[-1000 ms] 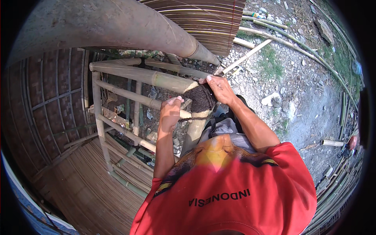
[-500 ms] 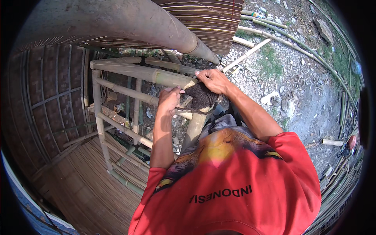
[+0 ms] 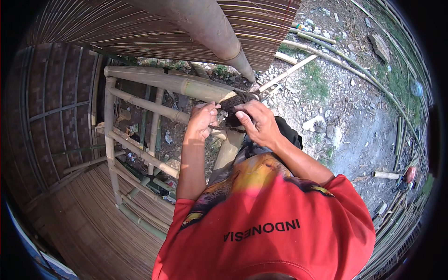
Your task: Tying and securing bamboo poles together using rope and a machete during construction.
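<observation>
At a corner of a bamboo frame [image 3: 163, 83], my two hands meet over a wrapping of dark fibre rope [image 3: 232, 120], which sits at the end of the top rail, where a thick bamboo leg [image 3: 227, 150] comes up from below. My left hand [image 3: 201, 120] is mostly closed at the wrapping's left side, fingers curled in; whether a strand is caught in it, I cannot tell. My right hand [image 3: 259, 123] is half open on the other side, thumb apart from the bent fingers, and it hides part of the rope; what it grips, I cannot make out.

Crowding in from above, a stout pole [image 3: 205, 29] slants down in front of a slatted screen [image 3: 263, 35], its lower end just beyond the corner. My left hand and forearm cut across the frame's lower rails, and my red shirt [image 3: 280, 224] fills the foreground.

To my right, long bamboo poles [image 3: 345, 55] lie across stony grey ground [image 3: 357, 135] near a patch of grass [image 3: 313, 85], with a short cut length of bamboo [image 3: 386, 175] and a red object [image 3: 410, 174] farther down. To my left, a woven wall panel [image 3: 55, 95] stands in shade above a floor of narrow slats [image 3: 100, 205].
</observation>
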### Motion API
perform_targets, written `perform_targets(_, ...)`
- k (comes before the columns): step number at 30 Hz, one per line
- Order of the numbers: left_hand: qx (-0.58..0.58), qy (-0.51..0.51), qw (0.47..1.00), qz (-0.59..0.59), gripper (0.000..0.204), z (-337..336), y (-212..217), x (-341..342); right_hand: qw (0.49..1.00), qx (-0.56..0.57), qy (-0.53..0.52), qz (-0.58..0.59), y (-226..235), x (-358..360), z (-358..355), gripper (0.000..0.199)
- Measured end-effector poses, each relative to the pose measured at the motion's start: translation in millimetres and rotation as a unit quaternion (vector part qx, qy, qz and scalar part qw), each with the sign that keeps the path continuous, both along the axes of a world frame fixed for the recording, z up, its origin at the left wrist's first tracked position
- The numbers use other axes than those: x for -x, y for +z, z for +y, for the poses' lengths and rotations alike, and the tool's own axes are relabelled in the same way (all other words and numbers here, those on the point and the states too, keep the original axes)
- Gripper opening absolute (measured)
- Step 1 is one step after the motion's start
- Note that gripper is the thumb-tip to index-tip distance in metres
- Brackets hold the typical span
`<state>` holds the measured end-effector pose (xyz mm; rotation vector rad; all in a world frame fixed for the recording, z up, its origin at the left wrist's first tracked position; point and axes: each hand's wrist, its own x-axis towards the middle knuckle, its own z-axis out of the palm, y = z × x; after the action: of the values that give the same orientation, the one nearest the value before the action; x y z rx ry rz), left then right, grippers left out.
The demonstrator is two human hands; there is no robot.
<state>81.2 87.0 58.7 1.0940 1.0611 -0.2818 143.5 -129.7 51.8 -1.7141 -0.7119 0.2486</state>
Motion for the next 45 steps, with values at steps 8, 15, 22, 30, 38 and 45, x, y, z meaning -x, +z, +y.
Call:
perform_targets(8,0.073,0.080,0.993,-0.043,0.022,-14.4,-1.3,3.0,0.939,0.120,0.140,0.291,17.1,25.0,-6.0,0.032)
perform_targets(15,-0.003,-0.007,1.000,-0.014,0.028,-31.1,0.8,0.1,0.955,0.127,0.106,0.247,58.1,-75.2,-27.5,0.026)
perform_targets(22,-0.541,-0.190,0.814,-0.094,0.028,-45.5,-17.9,-11.2,0.961,0.121,0.020,0.249,-28.2,-150.1,-9.3,0.031)
perform_targets(30,-0.506,-0.391,0.750,-0.172,0.030,-27.4,-51.7,-41.3,0.923,0.122,-0.041,0.362,-112.0,-131.2,-32.0,0.030)
perform_targets(38,-0.409,-0.462,0.756,-0.218,0.057,-39.3,-46.8,-70.1,0.876,-0.034,-0.135,0.462,-181.6,-14.7,-42.0,0.026)
perform_targets(45,-0.391,-0.522,0.722,-0.229,0.079,-50.5,-70.7,-76.2,0.873,-0.115,-0.178,0.440,-169.8,36.0,-12.7,0.023)
